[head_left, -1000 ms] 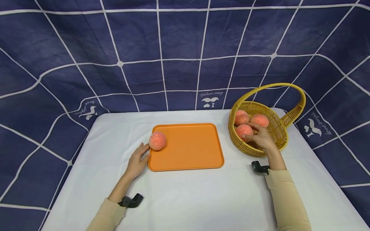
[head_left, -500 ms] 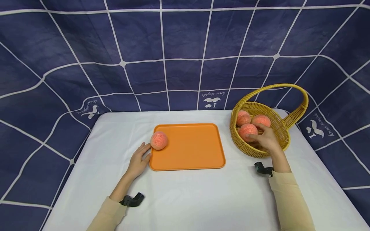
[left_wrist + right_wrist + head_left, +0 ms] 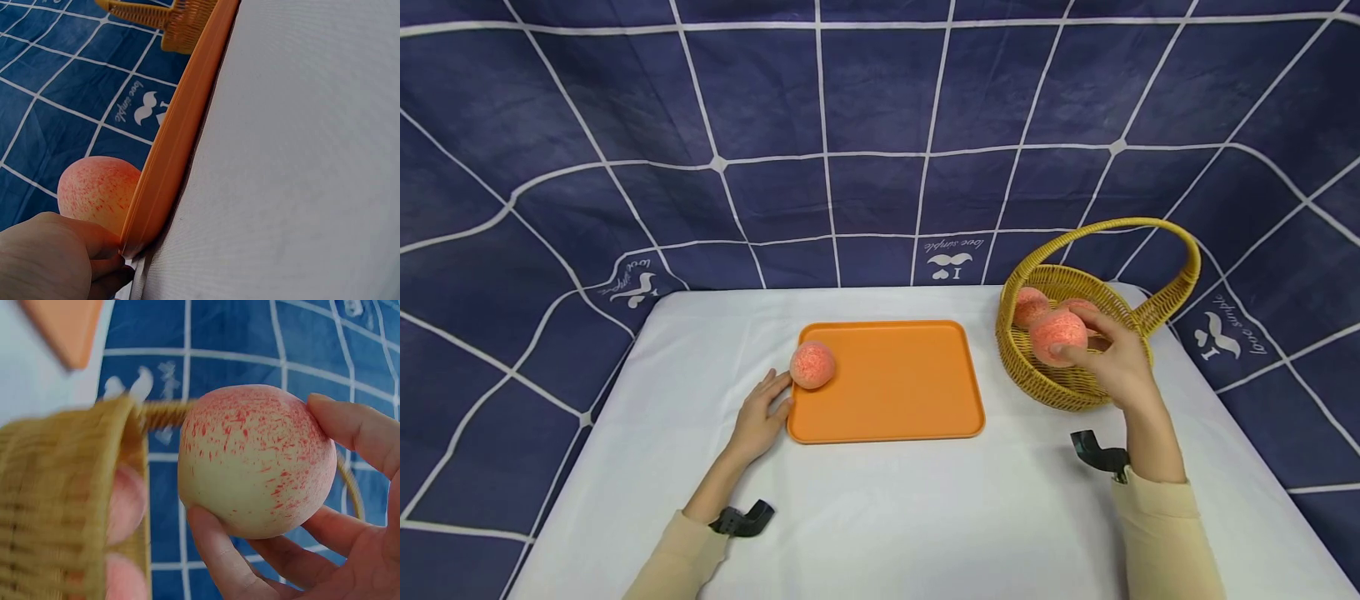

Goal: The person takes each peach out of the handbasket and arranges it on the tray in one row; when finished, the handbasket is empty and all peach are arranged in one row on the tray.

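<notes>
My right hand [image 3: 1120, 362] holds a peach [image 3: 1057, 338] over the basket [image 3: 1037, 387], thumb and fingers spread around its sides. In the right wrist view that peach [image 3: 256, 459] is pale cream with red speckles. Two more peaches stay inside the wicker basket: one [image 3: 1030, 306] at the left, the other [image 3: 1081, 305] partly hidden by my right hand. Another peach [image 3: 812, 365] sits at the left edge of the orange tray [image 3: 898, 383]. My left hand [image 3: 758, 419] lies beside that edge, its fairly straight fingers touching the rim.
A white cloth [image 3: 910, 508] covers the table. The basket's tall arched handle [image 3: 1105, 222] rises over its opening. Behind the table hangs a dark blue curtain [image 3: 880, 100] with white grid lines. Each wrist wears a black camera mount [image 3: 742, 519].
My right hand has lifted the front peach off the basket's bottom and drawn it up and slightly right, towards me. My left hand and the tray have stayed in place.
</notes>
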Motion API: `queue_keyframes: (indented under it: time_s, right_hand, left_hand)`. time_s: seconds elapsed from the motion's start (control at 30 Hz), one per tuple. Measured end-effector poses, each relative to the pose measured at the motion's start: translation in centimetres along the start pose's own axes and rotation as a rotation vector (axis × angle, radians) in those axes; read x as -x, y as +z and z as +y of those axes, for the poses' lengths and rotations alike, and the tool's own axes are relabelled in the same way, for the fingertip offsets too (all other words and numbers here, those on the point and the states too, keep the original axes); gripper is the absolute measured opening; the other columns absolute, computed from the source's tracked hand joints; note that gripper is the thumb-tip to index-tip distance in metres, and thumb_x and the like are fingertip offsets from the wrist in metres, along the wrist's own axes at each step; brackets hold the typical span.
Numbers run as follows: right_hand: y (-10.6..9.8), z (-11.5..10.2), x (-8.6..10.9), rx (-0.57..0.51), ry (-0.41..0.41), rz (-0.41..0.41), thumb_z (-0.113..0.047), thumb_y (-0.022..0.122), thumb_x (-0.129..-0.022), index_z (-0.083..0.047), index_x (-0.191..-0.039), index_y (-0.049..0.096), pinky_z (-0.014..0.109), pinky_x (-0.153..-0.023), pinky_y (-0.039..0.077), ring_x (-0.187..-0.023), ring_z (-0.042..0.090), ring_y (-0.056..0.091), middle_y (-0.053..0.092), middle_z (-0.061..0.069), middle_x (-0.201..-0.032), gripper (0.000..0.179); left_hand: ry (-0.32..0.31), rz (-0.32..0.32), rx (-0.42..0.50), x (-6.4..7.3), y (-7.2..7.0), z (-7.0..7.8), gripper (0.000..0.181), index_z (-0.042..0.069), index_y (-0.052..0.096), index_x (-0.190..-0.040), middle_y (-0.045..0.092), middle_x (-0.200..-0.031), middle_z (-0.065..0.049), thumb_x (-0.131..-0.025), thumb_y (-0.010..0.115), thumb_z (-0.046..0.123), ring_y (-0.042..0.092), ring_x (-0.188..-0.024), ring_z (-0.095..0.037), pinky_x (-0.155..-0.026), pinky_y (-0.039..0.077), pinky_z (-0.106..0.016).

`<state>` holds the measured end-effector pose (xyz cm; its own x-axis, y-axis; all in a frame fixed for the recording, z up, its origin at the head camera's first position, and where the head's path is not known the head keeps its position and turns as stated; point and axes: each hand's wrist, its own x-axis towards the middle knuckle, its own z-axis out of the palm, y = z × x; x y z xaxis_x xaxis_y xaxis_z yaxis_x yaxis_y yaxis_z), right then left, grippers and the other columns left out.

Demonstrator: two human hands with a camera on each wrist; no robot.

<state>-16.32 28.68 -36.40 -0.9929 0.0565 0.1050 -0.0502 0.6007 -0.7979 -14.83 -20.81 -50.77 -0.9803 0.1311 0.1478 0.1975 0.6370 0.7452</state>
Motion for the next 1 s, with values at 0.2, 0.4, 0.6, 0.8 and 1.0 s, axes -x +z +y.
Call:
queue_keyframes:
  time_s: [0.2,0.4,0.6,0.8,1.0]
  right_hand:
    - [2.4,-2.2,0.4,-0.04,-0.093,-0.085,-0.012,0.074,-0.084,-0.004,-0.142,0.049,0.006,-0.077,0.047,-0.11,0.024,0.056,0.052,0.017,-0.136,0.064]
    - [6.5,-3.9,-0.6,-0.116,-0.098,-0.197,-0.012,0.077,-0.081,-0.007,-0.141,0.051,0.018,-0.081,0.051,-0.112,0.036,0.059,0.055,0.017,-0.137,0.066]
    - [11.6,-5.5,-1.8,-0.206,-0.092,-0.281,-0.011,0.078,-0.079,-0.008,-0.139,0.053,0.03,-0.081,0.054,-0.111,0.037,0.061,0.055,0.017,-0.138,0.066]
    - [16.4,-6.9,-2.6,-0.246,-0.047,-0.353,-0.011,0.077,-0.077,-0.01,-0.138,0.055,0.036,-0.083,0.058,-0.108,0.035,0.064,0.057,0.014,-0.136,0.065]
    - [19.7,-7.9,-2.9,-0.241,-0.008,-0.395,-0.014,0.077,-0.078,-0.01,-0.139,0.054,0.033,-0.075,0.059,-0.107,0.032,0.066,0.057,0.012,-0.136,0.066]
  left_hand:
    - [-0.015,0.006,-0.002,0.0,0.0,-0.1,0.046,-0.002,0.047,-0.142,0.046,-0.148,-0.02,-0.097,0.056,0.007,0.024,-0.147,-0.04,-0.122,0.015,-0.057]
    - [-0.014,0.005,-0.007,0.0,0.1,-0.2,0.046,-0.002,0.048,-0.141,0.046,-0.148,-0.02,-0.097,0.056,0.007,0.025,-0.147,-0.039,-0.122,0.015,-0.056]
    - [-0.018,0.005,-0.008,0.0,0.1,0.1,0.046,-0.002,0.048,-0.141,0.046,-0.148,-0.02,-0.097,0.056,0.008,0.025,-0.147,-0.04,-0.122,0.015,-0.057]
    - [-0.017,0.003,-0.004,0.0,0.0,0.3,0.047,-0.002,0.047,-0.142,0.045,-0.149,-0.02,-0.097,0.056,0.008,0.024,-0.147,-0.04,-0.122,0.015,-0.057]
    - [-0.024,0.002,0.0,0.1,-0.1,0.2,0.047,-0.002,0.047,-0.142,0.044,-0.15,-0.02,-0.097,0.055,0.009,0.024,-0.147,-0.04,-0.121,0.015,-0.058]
